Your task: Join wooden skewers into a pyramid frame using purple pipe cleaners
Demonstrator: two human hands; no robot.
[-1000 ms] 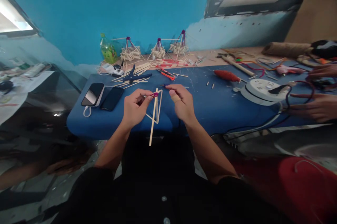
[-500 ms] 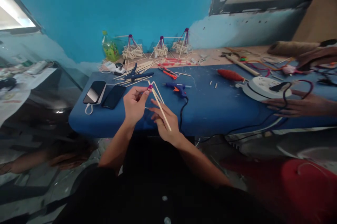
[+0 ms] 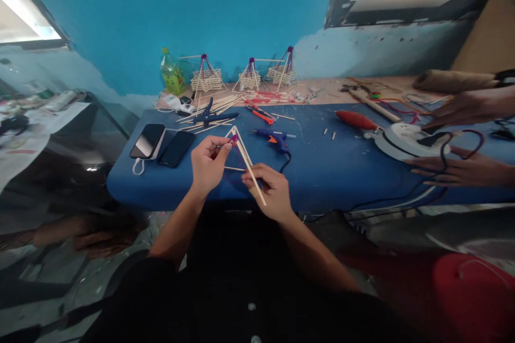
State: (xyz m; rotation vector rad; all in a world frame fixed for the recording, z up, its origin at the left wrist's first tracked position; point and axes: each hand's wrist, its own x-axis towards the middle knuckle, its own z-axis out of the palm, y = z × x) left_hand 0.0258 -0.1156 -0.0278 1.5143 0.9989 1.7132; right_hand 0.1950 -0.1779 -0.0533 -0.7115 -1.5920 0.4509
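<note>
A frame of thin wooden sticks (image 3: 252, 177), joined at a peak wrapped in purple yarn (image 3: 234, 139), is held above the front of the blue table. My left hand (image 3: 209, 163) pinches the frame just beside the wrapped peak between thumb and fingers. From the peak a thin purple strand runs down toward my right hand (image 3: 270, 190), whose fingers are closed on it near the lower sticks. One long stick crosses in front of the right hand. Behind the frame lies a blue glue gun (image 3: 277, 139); to its left is a dark blue spring clamp (image 3: 208, 115).
Two phones (image 3: 177, 148) lie at the left. Along the wall stand a green-yellow bottle (image 3: 173, 75) and three stick structures (image 3: 206, 81). A red-orange cutter (image 3: 261, 114) lies mid-table. At right, another person's hands (image 3: 469, 168) touch a white round device (image 3: 402, 140).
My right hand has moved slightly right and its fingers have closed from a looser spread. The stick frame has turned slightly, while my left hand keeps its pinch near the peak.
</note>
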